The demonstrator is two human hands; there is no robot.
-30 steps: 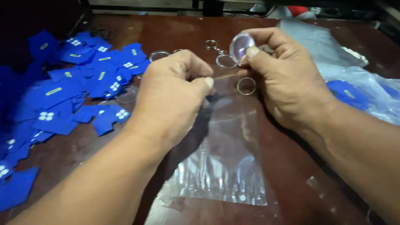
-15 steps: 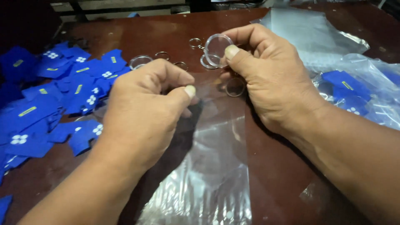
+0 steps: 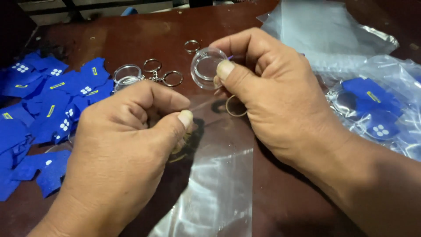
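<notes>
So the right hand (image 3: 280, 96) has a clear round keychain case (image 3: 207, 68) pinched between thumb and fingertips, tilted up above the table with its split ring (image 3: 236, 106) dangling just under the thumb. The left hand (image 3: 127, 145) is curled in, thumb pressed against the forefinger, pinching the top edge of a clear plastic sleeve (image 3: 219, 184) that runs down toward the bottom edge of the view. I think the sleeve's mouth sits right between the two hands, but it's see-through so it's hard to tell exactly.

Room-wise: the dark wooden table (image 3: 144, 37) has open space at the far side. Just past the left knuckles sit another clear case (image 3: 127, 75) and some loose key rings (image 3: 163, 75). A pile of blue shirt-shaped cutouts (image 3: 48, 105) crowds the left edge, and bagged finished keychains (image 3: 372, 114) crowd the right, near the right wrist.
</notes>
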